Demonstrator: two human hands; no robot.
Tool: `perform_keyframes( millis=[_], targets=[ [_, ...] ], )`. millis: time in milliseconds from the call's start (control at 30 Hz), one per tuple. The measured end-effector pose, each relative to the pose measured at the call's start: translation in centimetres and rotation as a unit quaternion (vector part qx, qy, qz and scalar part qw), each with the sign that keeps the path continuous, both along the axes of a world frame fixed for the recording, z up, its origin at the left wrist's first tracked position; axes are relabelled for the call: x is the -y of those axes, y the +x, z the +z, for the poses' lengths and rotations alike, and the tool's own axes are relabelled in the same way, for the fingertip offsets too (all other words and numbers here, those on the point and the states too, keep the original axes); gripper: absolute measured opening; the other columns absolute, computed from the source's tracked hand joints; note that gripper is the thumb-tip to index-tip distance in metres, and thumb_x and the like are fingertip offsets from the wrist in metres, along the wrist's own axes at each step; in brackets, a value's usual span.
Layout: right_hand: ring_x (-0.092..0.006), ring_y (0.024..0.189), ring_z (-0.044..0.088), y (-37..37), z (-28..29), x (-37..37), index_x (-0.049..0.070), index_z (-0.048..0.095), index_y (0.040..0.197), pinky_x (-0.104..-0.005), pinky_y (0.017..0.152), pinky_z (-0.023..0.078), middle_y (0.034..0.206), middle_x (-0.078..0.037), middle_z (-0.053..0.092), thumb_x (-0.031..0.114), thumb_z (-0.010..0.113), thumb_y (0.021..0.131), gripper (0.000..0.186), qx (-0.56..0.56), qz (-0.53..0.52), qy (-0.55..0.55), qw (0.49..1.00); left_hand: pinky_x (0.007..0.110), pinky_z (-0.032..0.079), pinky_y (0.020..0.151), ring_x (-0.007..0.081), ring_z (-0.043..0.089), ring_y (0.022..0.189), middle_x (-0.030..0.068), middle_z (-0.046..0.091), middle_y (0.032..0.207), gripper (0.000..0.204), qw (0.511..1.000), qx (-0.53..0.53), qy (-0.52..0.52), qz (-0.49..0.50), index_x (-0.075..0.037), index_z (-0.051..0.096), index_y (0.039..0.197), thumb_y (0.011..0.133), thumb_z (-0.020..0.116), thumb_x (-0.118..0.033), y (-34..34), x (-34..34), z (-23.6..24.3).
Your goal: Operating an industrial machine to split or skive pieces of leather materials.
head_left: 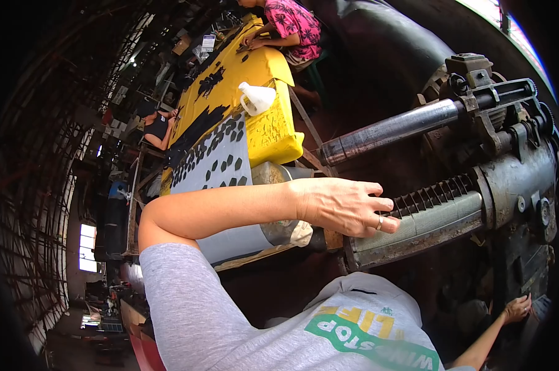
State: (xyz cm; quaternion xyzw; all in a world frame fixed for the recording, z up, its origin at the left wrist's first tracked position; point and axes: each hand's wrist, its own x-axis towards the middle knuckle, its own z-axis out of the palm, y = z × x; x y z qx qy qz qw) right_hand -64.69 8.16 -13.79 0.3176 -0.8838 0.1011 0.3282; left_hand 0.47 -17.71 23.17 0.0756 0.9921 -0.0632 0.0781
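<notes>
Reaching across to the near left end of the machine's slotted bed, the left hand (347, 207) hangs palm down, fingers loosely bent and parted beside the grey-green slab (440, 219) and the dark finned strip (437, 195). Its thumb and palm are hidden, so whether it grips anything cannot be told. The right hand (517, 307), at the near right against the machine's dark lower body (514, 272), has half-curled fingers; its hold is also unclear.

The likeliest harm is a pinch or cut: should the bed shift, the left fingers could be caught against the fins. The ring (380, 221) could snag there too.

The fins' thin edges face up, and the slab's metal rim runs along its near side. Beyond, a polished cylinder (390, 131) limits room on the far side; on the left, the table's grey sheet (233, 244) ends close to the left forearm (236, 213), leaving the elbow little space.
</notes>
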Motion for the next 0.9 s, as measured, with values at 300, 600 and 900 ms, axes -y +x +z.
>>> perform_keyframes(
  millis=[300, 600, 900],
  targets=[
    [-0.0248, 0.098, 0.057, 0.5, 0.2, 0.1, 0.016, 0.061, 0.106, -0.0364, 0.083, 0.044, 0.107, -0.007, 0.061, 0.022, 0.048, 0.088, 0.023, 0.0, -0.008, -0.004, 1.0, 0.032, 0.042, 0.085, 0.0187, 0.047, 0.098, 0.0012, 0.042, 0.114, 0.015, 0.996, 0.065, 0.057, 0.012, -0.012, 0.063, 0.066, 0.07, 0.062, -0.027, -1.1, 0.4, 1.1],
    [-0.0261, 0.097, 0.058, 0.9, 0.5, 0.1, 0.016, 0.062, 0.105, -0.0374, 0.083, 0.045, 0.107, -0.007, 0.061, 0.023, 0.05, 0.088, 0.022, -0.002, -0.009, -0.011, 1.0, 0.031, 0.041, 0.084, 0.0169, 0.047, 0.098, 0.0008, 0.042, 0.111, 0.014, 0.994, 0.102, 0.023, -0.015, -0.013, 0.058, 0.06, 0.07, 0.059, -0.022, -1.9, 0.2, 1.3],
    [-0.0256, 0.097, 0.057, 3.2, 2.1, 1.1, 0.017, 0.062, 0.104, -0.0382, 0.082, 0.044, 0.106, -0.006, 0.06, 0.022, 0.052, 0.086, 0.022, -0.018, -0.007, -0.01, 1.0, 0.032, 0.041, 0.087, 0.0183, 0.048, 0.096, 0.0022, 0.045, 0.106, 0.013, 0.993, 0.093, 0.063, -0.017, -0.011, 0.056, 0.06, 0.065, 0.057, -0.023, -1.8, 0.3, 1.1]
  ],
)
